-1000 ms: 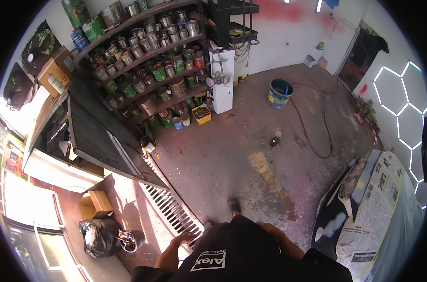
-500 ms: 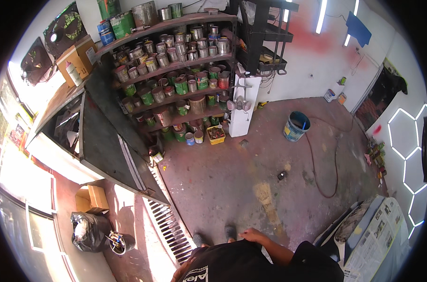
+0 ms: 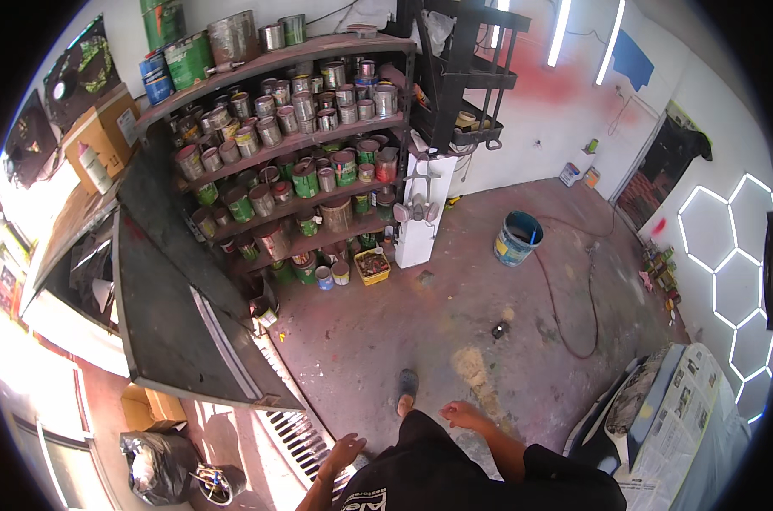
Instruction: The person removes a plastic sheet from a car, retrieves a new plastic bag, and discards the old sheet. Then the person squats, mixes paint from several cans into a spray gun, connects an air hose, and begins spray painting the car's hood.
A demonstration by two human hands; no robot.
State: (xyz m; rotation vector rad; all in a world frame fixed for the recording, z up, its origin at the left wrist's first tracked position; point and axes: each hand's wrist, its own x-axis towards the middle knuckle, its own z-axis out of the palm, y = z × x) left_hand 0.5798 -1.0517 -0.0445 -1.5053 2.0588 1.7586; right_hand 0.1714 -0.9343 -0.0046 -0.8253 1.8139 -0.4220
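I stand on a stained concrete floor [image 3: 378,341], one shoe [image 3: 408,383] stepped forward. Low in front of my body, my left hand [image 3: 346,449] hangs with loosely bent fingers and holds nothing, above the edge of a floor grate [image 3: 293,439]. My right hand [image 3: 463,415] is held out over the floor, fingers slightly curled and apart, also without anything in it. Ahead is a shelf rack [image 3: 267,200] crowded with paint cans. A respirator mask [image 3: 417,210] hangs on the white panel [image 3: 416,247] at its right end. Neither hand touches any of these.
A dark cabinet door [image 3: 182,315] juts out on my left, near a black trash bag [image 3: 157,467] and a bucket [image 3: 219,483]. A blue bucket [image 3: 517,243] and a hose [image 3: 565,315] lie ahead right. A paper-masked panel [image 3: 672,417] stands close on my right.
I have stepped forward, and the rack and cabinet door look nearer. My left hand has swung into view. My right hand has moved slightly right, its fingers looser than before.
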